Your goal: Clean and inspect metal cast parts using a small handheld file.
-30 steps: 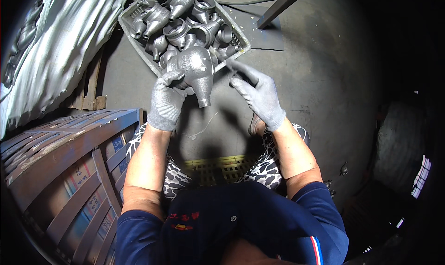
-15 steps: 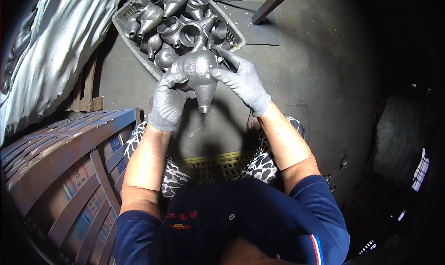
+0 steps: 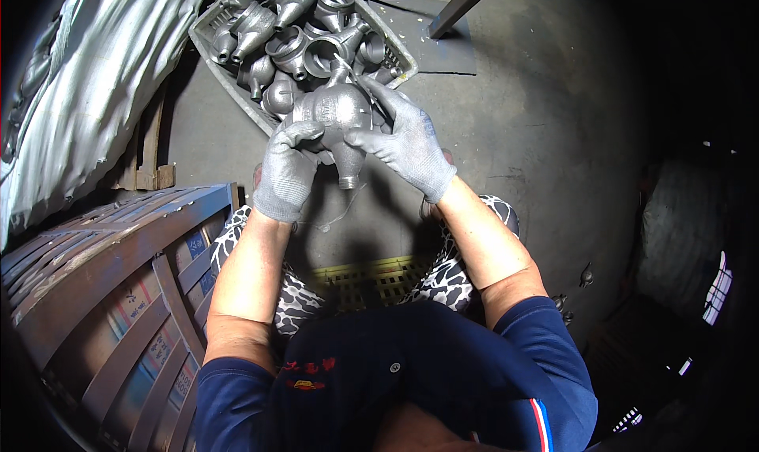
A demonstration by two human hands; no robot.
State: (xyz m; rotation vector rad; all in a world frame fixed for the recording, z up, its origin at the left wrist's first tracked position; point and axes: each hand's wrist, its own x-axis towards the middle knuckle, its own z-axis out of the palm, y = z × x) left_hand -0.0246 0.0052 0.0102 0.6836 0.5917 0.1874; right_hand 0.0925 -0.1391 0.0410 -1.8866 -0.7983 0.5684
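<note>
Between my gloved hands is a grey metal casting (image 3: 338, 108), a rounded body with a short neck at the top and a tapered spout pointing down toward me. My left hand (image 3: 291, 171) grips its left side, thumb lying across the front. On the right side, my right hand (image 3: 407, 140) has its thumb against the casting near the spout and its fingers stretched along the upper right. A thin, light strip (image 3: 345, 63) shows by the top neck, close to my right fingertips; its kind cannot be made out. Part of the casting's underside is hidden.
A grey plastic crate (image 3: 399, 45) full of similar castings (image 3: 254, 27) stands just beyond my hands. White sacking (image 3: 103, 80) lies at the far left, above a slatted crate (image 3: 118, 254). A metal leg (image 3: 466, 8) rises behind. Below me is a yellow grid (image 3: 379, 274).
My right hand has shifted slightly left and down, its thumb sliding toward the spout. The casting has moved up a touch. My left hand keeps its grip.
</note>
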